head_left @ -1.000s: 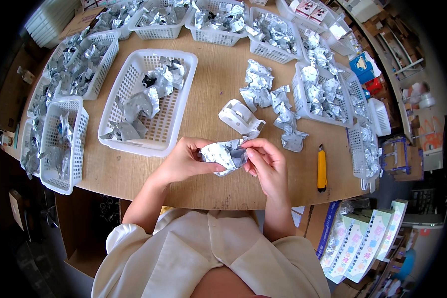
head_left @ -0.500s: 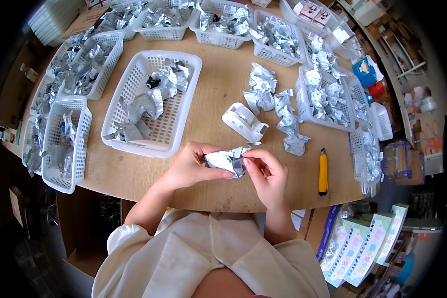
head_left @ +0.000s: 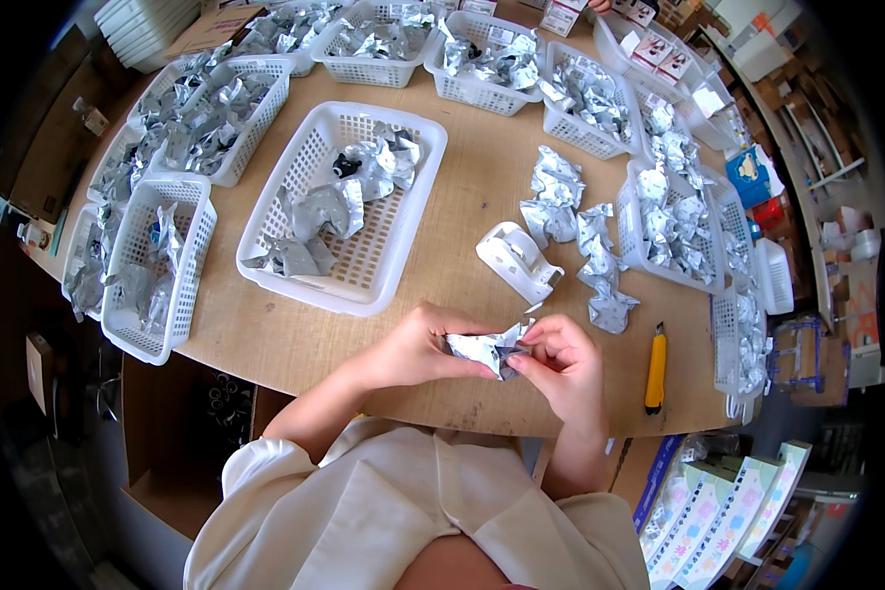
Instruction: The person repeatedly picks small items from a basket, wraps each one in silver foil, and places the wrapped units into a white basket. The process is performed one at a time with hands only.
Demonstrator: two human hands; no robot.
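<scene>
Both hands meet over the near edge of a round wooden table [head_left: 462, 197]. My left hand [head_left: 418, 344] and my right hand [head_left: 560, 359] pinch the two ends of one crumpled silver foil packet [head_left: 487, 349]. Just beyond the hands stands a white tape dispenser [head_left: 518, 261]. Behind it lies a loose heap of the same foil packets [head_left: 575, 231]. A large white mesh basket [head_left: 349, 285] to the left holds a few foil packets and a dark item.
White mesh baskets full of foil packets ring the table's far, left [head_left: 157, 265] and right [head_left: 674, 211] sides. A yellow utility knife [head_left: 655, 366] lies right of my right hand. Cardboard boxes and printed sheets sit beside the table on the floor.
The foil packet has stayed between both hands near the table edge; the fingers have shifted along it and pressed it flatter. Nothing else on the table has moved.
</scene>
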